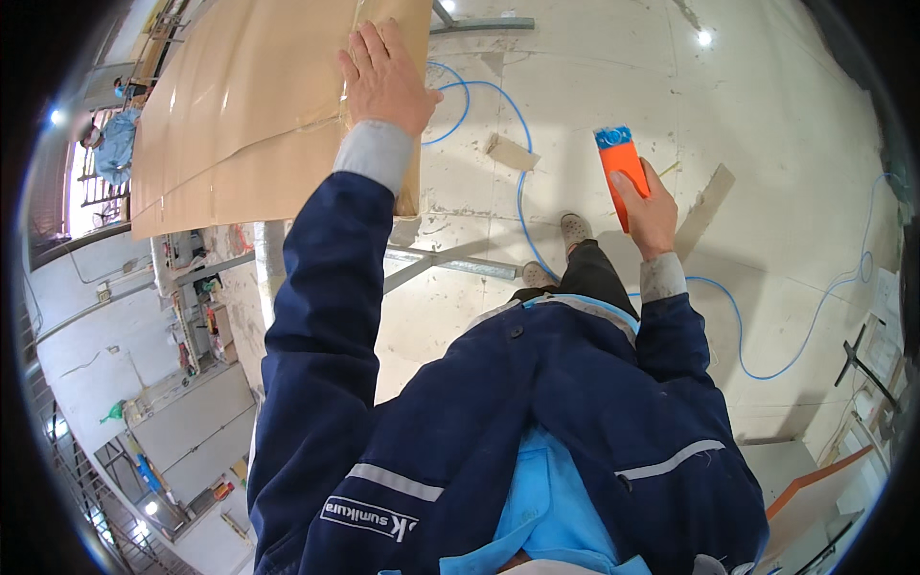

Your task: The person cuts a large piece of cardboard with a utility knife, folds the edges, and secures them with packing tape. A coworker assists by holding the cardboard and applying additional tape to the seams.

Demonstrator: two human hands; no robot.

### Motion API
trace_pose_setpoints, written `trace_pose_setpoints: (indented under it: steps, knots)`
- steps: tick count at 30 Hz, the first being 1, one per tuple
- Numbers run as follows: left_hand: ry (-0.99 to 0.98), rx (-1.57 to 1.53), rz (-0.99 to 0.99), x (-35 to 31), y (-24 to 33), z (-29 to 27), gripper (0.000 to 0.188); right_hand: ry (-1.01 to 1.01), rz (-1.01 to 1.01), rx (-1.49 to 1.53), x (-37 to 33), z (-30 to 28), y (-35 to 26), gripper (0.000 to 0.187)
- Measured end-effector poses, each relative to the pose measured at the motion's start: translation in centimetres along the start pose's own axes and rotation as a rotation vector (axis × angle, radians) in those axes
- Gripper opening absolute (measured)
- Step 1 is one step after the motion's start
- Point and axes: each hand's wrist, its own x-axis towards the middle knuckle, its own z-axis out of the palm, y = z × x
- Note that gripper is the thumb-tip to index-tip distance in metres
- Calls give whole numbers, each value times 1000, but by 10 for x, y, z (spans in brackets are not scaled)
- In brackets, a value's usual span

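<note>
A large flat package (pixel 249 105) in brown cardboard, with clear tape and a crease across it, takes up the upper left. My left hand (pixel 388 88) lies flat on its top close to the right edge, fingers extended and holding nothing. Out over the floor to the right, my right hand (pixel 652 213) is closed around an orange block-shaped tool (pixel 623 172) with a blue end. That tool is held upright, apart from the package, and its exact kind cannot be made out.
Metal stand legs (pixel 460 265) reach out from under the package. A blue hose (pixel 525 182) snakes across the pale floor (pixel 767 144), near cardboard scraps (pixel 513 151) and my shoes (pixel 575 230). Another person (pixel 115 149) in light blue is at the far left.
</note>
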Motion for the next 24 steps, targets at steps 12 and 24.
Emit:
trace_pose_setpoints:
  steps: [12,24]
  knots:
    - [377,-357,-303,-206,-27,-39,138,-28,0,17,-1,-60,32,45]
    - [721,-649,-424,-195,24,103,119,-602,110,754,82,-81,-57,60]
